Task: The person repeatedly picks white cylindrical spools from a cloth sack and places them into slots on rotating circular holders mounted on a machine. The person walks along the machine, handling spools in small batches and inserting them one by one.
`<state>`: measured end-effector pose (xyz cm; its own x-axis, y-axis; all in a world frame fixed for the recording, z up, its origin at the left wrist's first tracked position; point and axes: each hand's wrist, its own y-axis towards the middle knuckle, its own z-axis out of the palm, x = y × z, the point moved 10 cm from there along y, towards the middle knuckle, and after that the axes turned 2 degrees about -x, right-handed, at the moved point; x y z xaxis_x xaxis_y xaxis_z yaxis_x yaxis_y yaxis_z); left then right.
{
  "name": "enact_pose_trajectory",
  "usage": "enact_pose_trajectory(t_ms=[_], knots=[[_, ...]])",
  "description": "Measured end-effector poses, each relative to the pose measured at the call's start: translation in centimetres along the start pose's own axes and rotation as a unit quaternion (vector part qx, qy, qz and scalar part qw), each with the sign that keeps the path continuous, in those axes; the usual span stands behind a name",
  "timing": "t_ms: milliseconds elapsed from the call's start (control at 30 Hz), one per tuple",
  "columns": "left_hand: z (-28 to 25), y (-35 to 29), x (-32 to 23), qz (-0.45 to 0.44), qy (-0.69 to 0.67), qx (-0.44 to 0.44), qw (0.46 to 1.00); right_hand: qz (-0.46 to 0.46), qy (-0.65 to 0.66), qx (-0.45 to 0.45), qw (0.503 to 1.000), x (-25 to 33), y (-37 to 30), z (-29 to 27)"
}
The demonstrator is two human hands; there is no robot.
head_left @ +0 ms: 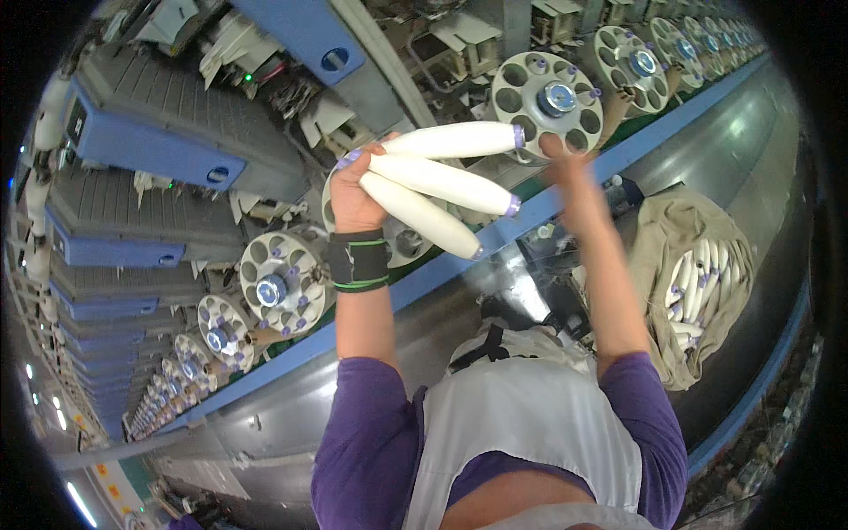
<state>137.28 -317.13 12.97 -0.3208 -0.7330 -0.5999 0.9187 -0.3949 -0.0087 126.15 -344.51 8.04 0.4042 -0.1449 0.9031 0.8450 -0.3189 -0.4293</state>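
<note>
My left hand, with a dark band on its wrist, is closed round the ends of three white yarn bobbins. The upper bobbin, the middle bobbin and the lower bobbin fan out to the right, with purple tube tips showing. My right hand is smeared by motion beside the lower edge of a round magazine with a blue hub and several round holes. Whether its fingers hold anything cannot be made out. Another magazine is partly hidden behind my left hand and the bobbins.
A cloth sack full of white bobbins lies to my right. Similar magazines run along the machine on both sides. A blue rail crosses between me and the machine. Grey and blue machine housings stand at the left.
</note>
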Motion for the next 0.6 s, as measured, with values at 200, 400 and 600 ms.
enact_pose_trajectory(t_ms=[200, 400, 600], knots=[[-2.2, -0.5, -4.1, 0.016, -0.06, 0.008, 0.998, 0.0, 0.127, 0.578, 0.806, 1.1, -10.9, 14.5], [-5.6, -2.4, -5.3, 0.079, 0.294, -0.09, 0.948, -0.079, -0.045, 0.313, 0.945, -1.7, -0.8, 12.1], [-3.7, -6.5, -0.3, 0.246, 0.57, -0.17, 0.766, -0.091, -0.156, 0.44, 0.88, -4.1, -3.1, 20.0]])
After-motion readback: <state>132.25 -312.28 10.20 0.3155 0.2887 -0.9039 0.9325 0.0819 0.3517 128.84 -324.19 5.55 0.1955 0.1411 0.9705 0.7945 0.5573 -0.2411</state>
